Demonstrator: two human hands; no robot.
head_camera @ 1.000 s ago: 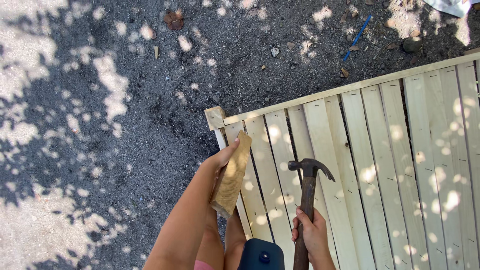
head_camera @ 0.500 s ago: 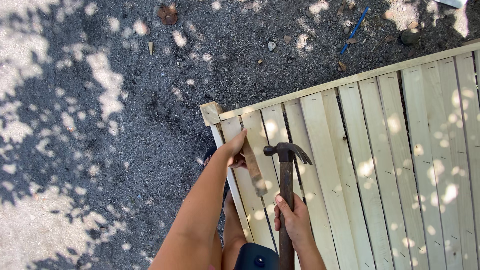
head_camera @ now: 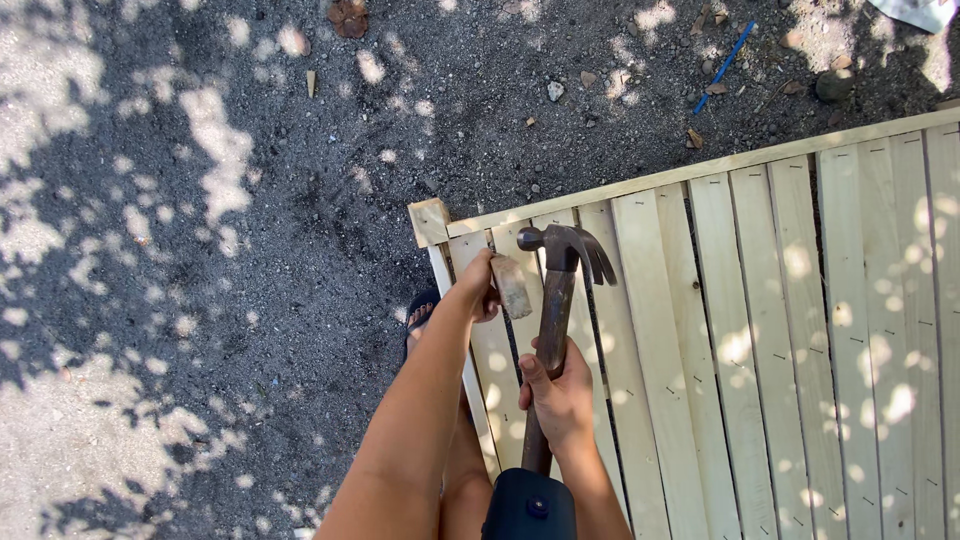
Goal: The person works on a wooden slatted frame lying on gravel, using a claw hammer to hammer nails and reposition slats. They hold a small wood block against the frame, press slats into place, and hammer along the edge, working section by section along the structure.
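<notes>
Wooden block (head_camera: 511, 285) pinched in left hand (head_camera: 478, 290), held on the slat panel (head_camera: 760, 330) near its corner. Right hand (head_camera: 560, 395) wraps claw hammer (head_camera: 556, 300) mid-handle, head hovering beside block. Best done with fingers off the strike line, short square taps.

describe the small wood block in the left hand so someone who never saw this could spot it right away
Start at the pale slatted wooden panel lying on dark gravel and go to its near-left corner. There the left hand grips a short wood block, beside the claw hammer in the right hand. Unlike the long fixed slats, it is stubby and loose.
</notes>
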